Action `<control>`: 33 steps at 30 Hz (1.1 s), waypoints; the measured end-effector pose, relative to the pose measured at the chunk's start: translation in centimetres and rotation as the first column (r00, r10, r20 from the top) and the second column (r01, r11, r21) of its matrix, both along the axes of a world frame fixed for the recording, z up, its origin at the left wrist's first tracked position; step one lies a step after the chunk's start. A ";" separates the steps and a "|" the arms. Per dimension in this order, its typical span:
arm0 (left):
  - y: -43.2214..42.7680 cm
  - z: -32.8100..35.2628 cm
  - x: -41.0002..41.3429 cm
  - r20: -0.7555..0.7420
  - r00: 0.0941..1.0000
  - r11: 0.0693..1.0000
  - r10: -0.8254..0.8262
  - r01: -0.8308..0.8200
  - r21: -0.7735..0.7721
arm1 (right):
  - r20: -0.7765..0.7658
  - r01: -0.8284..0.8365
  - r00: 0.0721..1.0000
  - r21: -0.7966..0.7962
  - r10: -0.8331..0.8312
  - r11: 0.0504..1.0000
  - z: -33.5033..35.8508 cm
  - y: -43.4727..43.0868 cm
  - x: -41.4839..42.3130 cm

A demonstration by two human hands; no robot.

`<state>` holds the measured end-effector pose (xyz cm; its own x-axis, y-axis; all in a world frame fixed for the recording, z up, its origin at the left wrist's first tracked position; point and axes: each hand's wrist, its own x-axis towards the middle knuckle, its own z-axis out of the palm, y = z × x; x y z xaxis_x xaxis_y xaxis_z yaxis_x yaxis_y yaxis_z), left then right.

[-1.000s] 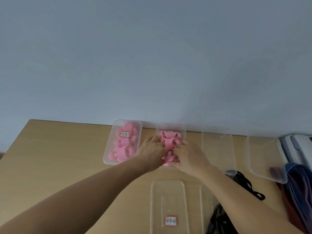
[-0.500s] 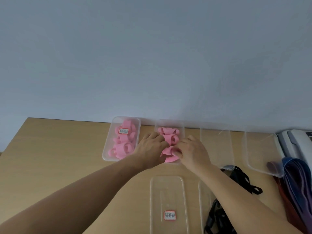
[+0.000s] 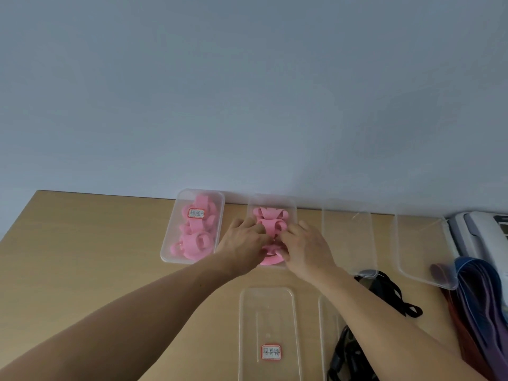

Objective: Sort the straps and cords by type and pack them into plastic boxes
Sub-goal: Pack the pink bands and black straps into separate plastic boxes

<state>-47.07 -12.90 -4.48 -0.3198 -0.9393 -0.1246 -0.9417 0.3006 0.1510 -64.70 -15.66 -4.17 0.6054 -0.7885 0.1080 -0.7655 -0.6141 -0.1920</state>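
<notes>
A clear plastic box (image 3: 291, 207) at the back of the table holds rolled pink straps (image 3: 268, 221). My left hand (image 3: 242, 247) and my right hand (image 3: 305, 250) both reach into it and press on the pink straps, fingertips buried among the rolls. To its left stands a lidded box (image 3: 176, 226) full of pink straps, with a red-framed label (image 3: 196, 213) on top. A clear lid (image 3: 265, 334) with another label lies in front of me. Black cords (image 3: 390, 292) lie to the right under my right forearm.
Two clear boxes, one (image 3: 346, 237) and another (image 3: 420, 248), stand to the right along the wall. Blue and purple straps (image 3: 481, 292) pile at the right edge beside a white phone (image 3: 478, 232). More black cords (image 3: 346, 358) lie at the bottom. The wooden table (image 3: 82, 243) extends left.
Both hands have stayed in the pink strap box, shifting a little among the rolls. The view has tilted slightly, so the boxes sit higher in frame.
</notes>
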 end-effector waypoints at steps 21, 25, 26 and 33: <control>-0.1 -0.5 0.1 0.035 0.999 1.000 -0.007 0.007 0.022 | 0.127 0.062 0.990 0.031 -0.065 0.998 -0.2 0.3 -0.2; -0.5 -0.2 -0.3 0.056 0.998 0.999 -0.022 0.020 0.036 | 0.113 0.054 0.992 0.016 -0.056 0.998 -0.1 0.0 -0.7; -0.5 -0.2 -0.5 0.057 0.998 0.999 -0.019 0.017 0.040 | 0.112 0.055 0.992 0.001 -0.055 0.999 -0.1 0.2 -0.7; -0.1 0.3 0.3 -0.028 0.999 1.000 0.021 -0.021 -0.016 | 0.128 0.031 0.991 -0.045 -0.025 0.999 0.3 1.4 -1.3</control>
